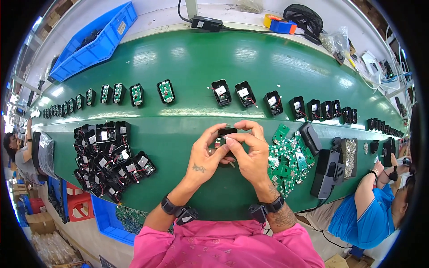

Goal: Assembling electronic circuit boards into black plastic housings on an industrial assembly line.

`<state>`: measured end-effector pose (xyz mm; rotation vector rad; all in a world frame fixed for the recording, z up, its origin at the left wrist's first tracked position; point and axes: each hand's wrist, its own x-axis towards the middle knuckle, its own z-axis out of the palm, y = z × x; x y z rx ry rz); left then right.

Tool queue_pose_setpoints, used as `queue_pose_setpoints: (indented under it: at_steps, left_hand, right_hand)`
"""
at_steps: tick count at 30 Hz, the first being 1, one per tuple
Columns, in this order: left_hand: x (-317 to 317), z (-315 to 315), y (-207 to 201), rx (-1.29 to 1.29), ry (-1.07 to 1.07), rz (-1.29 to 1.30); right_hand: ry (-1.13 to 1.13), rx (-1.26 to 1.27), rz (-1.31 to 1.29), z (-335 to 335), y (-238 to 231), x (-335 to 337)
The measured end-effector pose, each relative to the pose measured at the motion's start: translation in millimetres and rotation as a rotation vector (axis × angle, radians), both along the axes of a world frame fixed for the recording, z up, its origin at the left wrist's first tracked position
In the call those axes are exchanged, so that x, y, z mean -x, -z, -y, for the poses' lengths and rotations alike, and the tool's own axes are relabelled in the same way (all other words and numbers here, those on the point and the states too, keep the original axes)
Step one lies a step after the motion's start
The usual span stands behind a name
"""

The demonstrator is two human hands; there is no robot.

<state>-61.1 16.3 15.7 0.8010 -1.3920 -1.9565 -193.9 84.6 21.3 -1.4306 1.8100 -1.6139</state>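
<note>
Close in front of me, both hands are at a small black plastic case [227, 131] with a bit of circuit board at its mouth. My left hand [203, 154] is closed around the case's left side. My right hand [251, 154] wraps the right side, its thumb and forefinger pinched at the opening; anything small between those fingertips is hidden. To my right lies a heap of loose green circuit boards [286, 163]. On my left is a pile of black cases [107, 156] with white parts and red wires inside.
Across the green table [192, 53] runs a row of black cases, those on the left with green boards [166, 91], those on the right with white parts [220, 93]. A grey device [326, 174] stands beyond the boards. A blue crate [94, 42] sits far left. A co-worker [366, 210] is at right.
</note>
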Motion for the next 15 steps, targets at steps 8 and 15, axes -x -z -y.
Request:
queue_pose_setpoints:
  at_steps: [8, 15]
  left_hand:
    - [-0.9, 1.6, -2.6, -0.039, -0.073, -0.061]
    - [-0.6, -7.3, 3.2, 0.050, -0.036, -0.048]
  right_hand:
    - [0.005, 0.054, -0.225, 1.5, 2.1, -1.6]
    - [-0.018, 0.039, -0.161, 0.2, 0.2, -3.5]
